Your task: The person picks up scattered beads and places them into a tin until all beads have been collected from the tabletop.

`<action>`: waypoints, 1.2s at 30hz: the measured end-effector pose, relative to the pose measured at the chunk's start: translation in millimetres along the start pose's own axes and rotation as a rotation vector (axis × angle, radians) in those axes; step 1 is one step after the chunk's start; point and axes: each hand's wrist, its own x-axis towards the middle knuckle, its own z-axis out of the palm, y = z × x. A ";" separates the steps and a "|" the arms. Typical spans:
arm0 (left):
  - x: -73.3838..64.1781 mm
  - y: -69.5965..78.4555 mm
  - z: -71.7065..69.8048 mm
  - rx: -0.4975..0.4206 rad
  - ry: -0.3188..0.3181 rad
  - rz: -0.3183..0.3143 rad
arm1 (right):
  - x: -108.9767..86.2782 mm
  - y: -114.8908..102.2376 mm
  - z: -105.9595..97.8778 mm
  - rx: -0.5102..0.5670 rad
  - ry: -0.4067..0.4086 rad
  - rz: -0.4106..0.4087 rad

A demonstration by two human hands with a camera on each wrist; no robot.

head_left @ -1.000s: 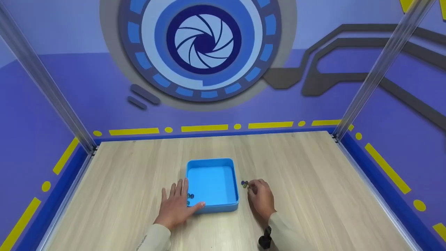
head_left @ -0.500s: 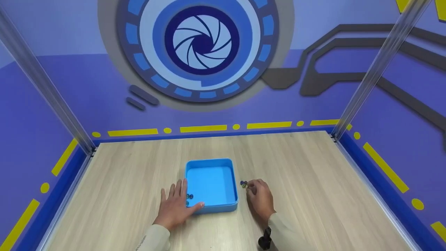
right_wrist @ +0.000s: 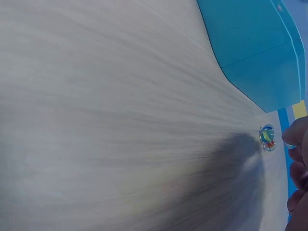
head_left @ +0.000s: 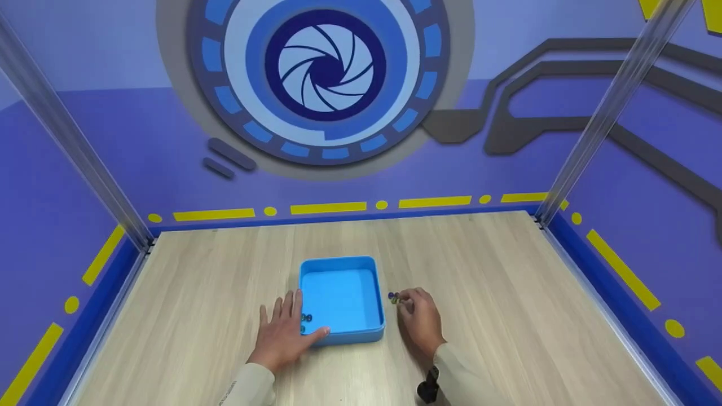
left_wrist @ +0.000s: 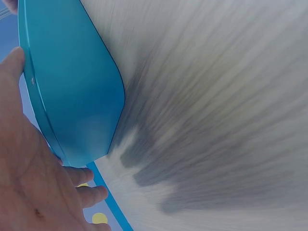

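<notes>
A square blue box (head_left: 341, 335) sits on the wooden table. My left hand (head_left: 280, 338) rests along its left rim, fingers straight and spread, thumb over the near rim. Inside the box, several small dark marbles (head_left: 308, 318) lie in the near left corner, partly hidden by that hand. Just right of the box is a small cluster of glass marbles (head_left: 391, 295). My right hand (head_left: 422, 320) is at this cluster with curled fingers, thumb and index finger pinching a marble (right_wrist: 289, 146) mostly hidden behind the fingertips. A clear marble with coloured swirls (right_wrist: 267, 137) lies close by.
The pale wooden table (head_left: 491, 265) is bounded at the back and sides by blue-purple printed walls (head_left: 141, 141) with clear posts at the back corners. A black device (head_left: 428, 386) is strapped on the right wrist.
My right fingertips have shifted very slightly toward the marble cluster and now cover a bit more of it. The left hand and the box have stayed put.
</notes>
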 end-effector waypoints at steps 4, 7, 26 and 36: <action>0.3 0.7 0.2 0.003 -0.009 -0.002 | 0.2 -2.9 -2.2 0.015 -0.012 0.009; 0.7 0.3 0.9 0.002 -0.009 -0.003 | 0.5 -5.2 -4.0 0.024 -0.023 0.013; 1.9 -0.8 1.2 0.002 -0.015 -0.014 | 4.5 -15.7 -11.2 0.042 -0.073 0.026; 3.4 -0.1 0.9 -0.001 -0.028 -0.016 | 5.7 -20.7 -12.5 0.048 -0.054 -0.028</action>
